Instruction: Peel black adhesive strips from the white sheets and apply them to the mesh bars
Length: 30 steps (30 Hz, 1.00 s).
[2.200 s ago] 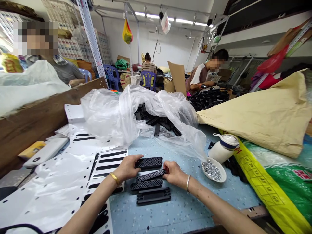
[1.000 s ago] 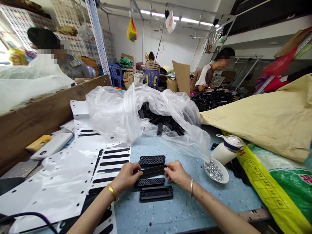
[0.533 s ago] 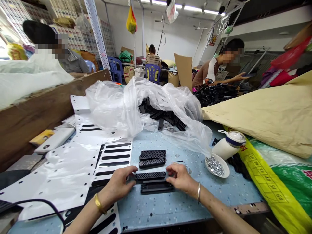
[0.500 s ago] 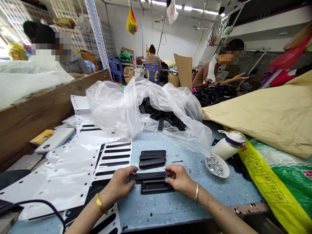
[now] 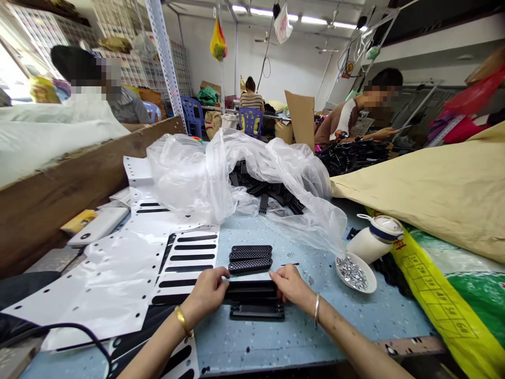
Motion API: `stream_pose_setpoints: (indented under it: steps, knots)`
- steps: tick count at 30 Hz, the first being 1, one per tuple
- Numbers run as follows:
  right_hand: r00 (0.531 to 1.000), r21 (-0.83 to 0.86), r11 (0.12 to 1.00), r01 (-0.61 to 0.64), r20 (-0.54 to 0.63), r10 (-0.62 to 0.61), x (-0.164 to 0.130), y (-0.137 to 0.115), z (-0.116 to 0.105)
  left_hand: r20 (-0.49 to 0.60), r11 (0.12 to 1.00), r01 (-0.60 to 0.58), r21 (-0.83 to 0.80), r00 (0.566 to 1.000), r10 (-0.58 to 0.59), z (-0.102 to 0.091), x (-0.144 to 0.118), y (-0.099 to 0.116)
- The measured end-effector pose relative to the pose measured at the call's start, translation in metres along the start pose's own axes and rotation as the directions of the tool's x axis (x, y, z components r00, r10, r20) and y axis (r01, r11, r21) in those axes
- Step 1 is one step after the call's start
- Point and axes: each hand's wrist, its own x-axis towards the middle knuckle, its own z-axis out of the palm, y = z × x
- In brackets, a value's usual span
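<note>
Between my two hands is a long black plastic piece (image 5: 252, 289), tipped so that its smooth side faces me. My left hand (image 5: 209, 292) pinches its left end, and my right hand (image 5: 292, 287) pinches its right end. Just in front of it, nearer to me, lies another black plastic piece (image 5: 257, 315) with a recessed face, flat on the blue speckled table (image 5: 232, 342). Beyond my fingers, several black perforated strips (image 5: 251, 265) lie close together. A thin dark pin-like tool (image 5: 290, 264) rests behind my right hand.
A white bowl of small metal parts (image 5: 373, 281) stands at the right by a white flask (image 5: 369, 242). Clear plastic bagging (image 5: 215, 184) surrounds a heap of black pieces (image 5: 268, 192). White sheets with black strips (image 5: 189, 247) lie left. Co-workers sit farther off.
The black piece between my hands has tilted: its perforated face was up before, and now a smooth side shows. The whole view has shifted slightly.
</note>
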Motion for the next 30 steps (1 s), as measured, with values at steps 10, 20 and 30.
stream_pose_setpoints:
  steps: [10,20,30]
  knots:
    - [0.986,-0.166,0.972,0.168,0.036,-0.164,-0.017,0.009,-0.008,0.115,0.97,-0.198,0.14,0.976,0.183,-0.006,-0.009,0.0]
    - [0.955,-0.272,0.942,0.194,-0.167,-0.245,-0.003,0.016,0.002,-0.091,0.97,-0.123,0.21,0.985,0.145,0.003,0.003,-0.002]
    - [0.922,-0.267,0.89,0.369,-0.019,-0.388,-0.063,0.028,-0.012,0.028,0.896,-0.371,0.243,0.926,0.376,0.017,-0.044,-0.015]
